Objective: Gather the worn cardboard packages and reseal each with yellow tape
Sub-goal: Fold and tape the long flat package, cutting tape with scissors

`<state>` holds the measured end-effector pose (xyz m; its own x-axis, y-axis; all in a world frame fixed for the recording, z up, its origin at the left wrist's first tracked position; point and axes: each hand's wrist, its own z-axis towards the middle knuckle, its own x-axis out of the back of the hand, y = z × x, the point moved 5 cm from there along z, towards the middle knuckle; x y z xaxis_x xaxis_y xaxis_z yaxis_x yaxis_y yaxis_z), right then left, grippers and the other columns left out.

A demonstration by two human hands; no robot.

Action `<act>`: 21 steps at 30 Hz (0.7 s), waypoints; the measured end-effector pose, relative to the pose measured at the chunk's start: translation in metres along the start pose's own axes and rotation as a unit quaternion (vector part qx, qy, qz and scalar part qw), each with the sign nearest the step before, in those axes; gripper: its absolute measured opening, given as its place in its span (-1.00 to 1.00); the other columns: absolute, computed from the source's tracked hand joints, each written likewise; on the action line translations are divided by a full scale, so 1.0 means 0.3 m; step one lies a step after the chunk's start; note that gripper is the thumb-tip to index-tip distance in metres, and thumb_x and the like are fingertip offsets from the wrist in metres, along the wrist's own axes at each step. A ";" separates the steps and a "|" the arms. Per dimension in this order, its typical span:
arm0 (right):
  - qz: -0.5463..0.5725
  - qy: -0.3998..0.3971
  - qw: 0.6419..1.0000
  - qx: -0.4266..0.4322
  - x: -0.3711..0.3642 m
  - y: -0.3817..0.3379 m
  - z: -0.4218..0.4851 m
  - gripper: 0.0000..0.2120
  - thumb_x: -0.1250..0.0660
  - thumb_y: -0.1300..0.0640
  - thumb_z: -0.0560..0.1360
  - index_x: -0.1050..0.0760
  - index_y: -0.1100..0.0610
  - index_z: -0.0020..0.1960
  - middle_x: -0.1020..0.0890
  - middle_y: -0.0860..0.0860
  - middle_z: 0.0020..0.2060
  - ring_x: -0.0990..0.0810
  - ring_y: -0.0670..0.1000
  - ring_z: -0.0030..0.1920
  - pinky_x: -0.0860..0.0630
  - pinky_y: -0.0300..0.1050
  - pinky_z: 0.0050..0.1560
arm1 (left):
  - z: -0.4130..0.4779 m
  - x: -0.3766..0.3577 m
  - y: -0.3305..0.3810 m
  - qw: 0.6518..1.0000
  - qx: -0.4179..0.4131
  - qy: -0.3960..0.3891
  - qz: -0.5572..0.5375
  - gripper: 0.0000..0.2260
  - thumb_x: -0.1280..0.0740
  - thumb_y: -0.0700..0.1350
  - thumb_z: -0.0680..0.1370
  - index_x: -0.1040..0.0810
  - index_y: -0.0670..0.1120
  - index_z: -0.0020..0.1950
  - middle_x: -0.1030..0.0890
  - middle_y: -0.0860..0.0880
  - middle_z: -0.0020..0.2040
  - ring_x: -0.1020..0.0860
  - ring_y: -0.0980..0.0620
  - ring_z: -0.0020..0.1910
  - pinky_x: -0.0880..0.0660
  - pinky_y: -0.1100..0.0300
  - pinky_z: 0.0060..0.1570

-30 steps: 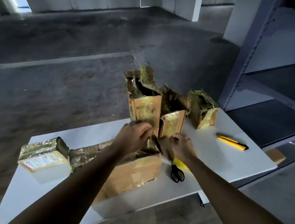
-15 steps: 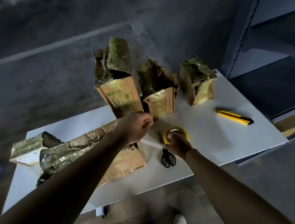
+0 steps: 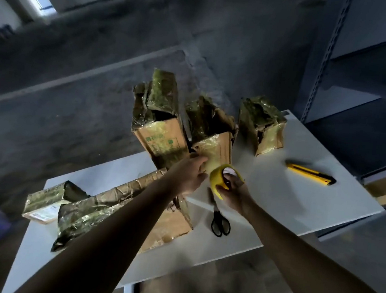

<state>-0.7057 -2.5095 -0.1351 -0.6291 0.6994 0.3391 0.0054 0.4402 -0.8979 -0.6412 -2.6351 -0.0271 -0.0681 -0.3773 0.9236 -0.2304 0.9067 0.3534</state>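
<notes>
The right hand [image 3: 232, 193] grips the roll of yellow tape [image 3: 218, 180], fingers curled into its core. It is held above the tabletop [image 3: 287, 201], just beside the left hand [image 3: 188, 175]. The left hand's fingers reach forward to the lower front of the middle package [image 3: 214, 146], which stands directly beyond both hands. Blur hides whether they pinch a loose tape end or only press the cardboard, so I cannot tell its grip.

The tall package [image 3: 163, 132] stands beyond the left hand, close against the middle one. A third package [image 3: 262, 126] stands apart, beyond and to the right of the right hand. A long package [image 3: 111, 209] lies under the left forearm, with a small package [image 3: 42, 203] further left. All have torn, crumpled tops and none looks freshly sealed, so the taping seems barely begun.

The likeliest trouble is the middle package tipping. It stands on end with a ragged open top, and a tug on the tape or a push from the left hand could knock it into the tall package. A freed strip could also fold onto itself, or bond poorly to the wrinkled, shiny old wrapping. The scissors [image 3: 220, 223] lie just below the right hand, toward the person, handy for cutting. The knife [image 3: 308, 174] lies well off to its right. The left forearm, crossing the long package, could drag it toward the tabletop edge.
</notes>
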 end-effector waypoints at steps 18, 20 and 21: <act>0.220 0.035 0.968 0.116 0.051 -0.329 -0.152 -0.88 -0.28 0.32 0.60 -0.56 0.28 0.09 -0.61 0.04 -0.18 -0.57 -0.16 -0.20 -0.47 -0.28 -0.17 | -0.100 0.144 0.061 0.940 -0.170 0.291 -0.045 -0.80 -0.32 -0.15 0.57 -0.68 -0.19 0.10 -0.61 -0.08 0.05 -0.61 -0.02 -0.01 -0.57 0.08 -0.01; 0.241 0.038 0.962 0.122 0.041 -0.360 -0.161 -0.88 -0.25 0.26 0.63 -0.56 0.26 0.05 -0.60 0.05 -0.17 -0.55 -0.05 -0.14 -0.45 -0.22 -0.13 | -0.131 0.161 0.052 0.930 -0.188 0.312 -0.038 -0.74 -0.27 -0.11 0.58 -0.68 -0.20 0.10 -0.60 -0.08 0.06 -0.62 -0.03 0.01 -0.58 0.07 -0.01; 0.252 0.038 0.959 0.124 0.038 -0.380 -0.167 -0.85 -0.24 0.23 0.64 -0.55 0.28 0.05 -0.59 0.05 -0.18 -0.52 -0.04 -0.16 -0.43 -0.24 -0.16 | -0.146 0.167 0.045 0.926 -0.199 0.319 -0.030 -0.74 -0.27 -0.12 0.59 -0.67 -0.21 0.12 -0.59 -0.09 0.09 -0.61 -0.04 0.03 -0.58 0.06 0.01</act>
<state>-0.6744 -2.5236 -0.0147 -0.5366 0.8314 -0.1441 0.1025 -0.1053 -0.9891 -0.6052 -2.6335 0.0305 0.5507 -0.3565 0.7547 0.1695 0.9331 0.3171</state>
